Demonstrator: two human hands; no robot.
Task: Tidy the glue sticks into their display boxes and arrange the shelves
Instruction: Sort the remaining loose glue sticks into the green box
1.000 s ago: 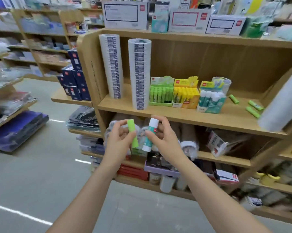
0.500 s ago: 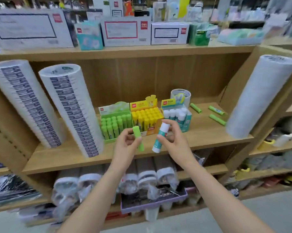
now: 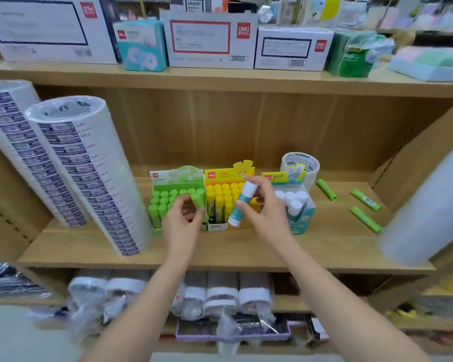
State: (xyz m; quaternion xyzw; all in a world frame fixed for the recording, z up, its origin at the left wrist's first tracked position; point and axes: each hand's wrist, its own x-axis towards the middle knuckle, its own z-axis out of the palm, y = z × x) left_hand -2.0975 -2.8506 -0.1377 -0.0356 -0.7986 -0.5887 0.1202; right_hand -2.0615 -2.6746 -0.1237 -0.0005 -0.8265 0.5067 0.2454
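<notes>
A wide wooden shelf (image 3: pixel 220 253) in a stationery shop fills the view from the person's head camera. Two tall wrapped stacks of tape rolls (image 3: pixel 89 173) lean at its left end and a large white roll (image 3: pixel 429 205) leans at its right, leaving the middle for small goods.

There, three display boxes stand side by side and touching, fronts facing out so shoppers can see the colours: a green box (image 3: pixel 175 176) on the left, a yellow box (image 3: pixel 220 175) in the middle and a teal box (image 3: pixel 302 220) on the right. Each holds upright glue sticks with matching caps.

The left hand (image 3: pixel 183 228) hovers at the green box's front right corner. Its fingers and thumb pinch a green glue stick (image 3: pixel 198 202) nearly upright, seemingly so it can drop cap-up into a gap in that box. The right hand (image 3: pixel 269 218) pinches a teal glue stick (image 3: pixel 242 202) with a white cap. It is tilted in front of the yellow box, just left of the teal box where it likely belongs.

Three loose green sticks (image 3: pixel 365 199) lie flat on the shelf to the right, well apart from the green box and not yet sorted.
</notes>
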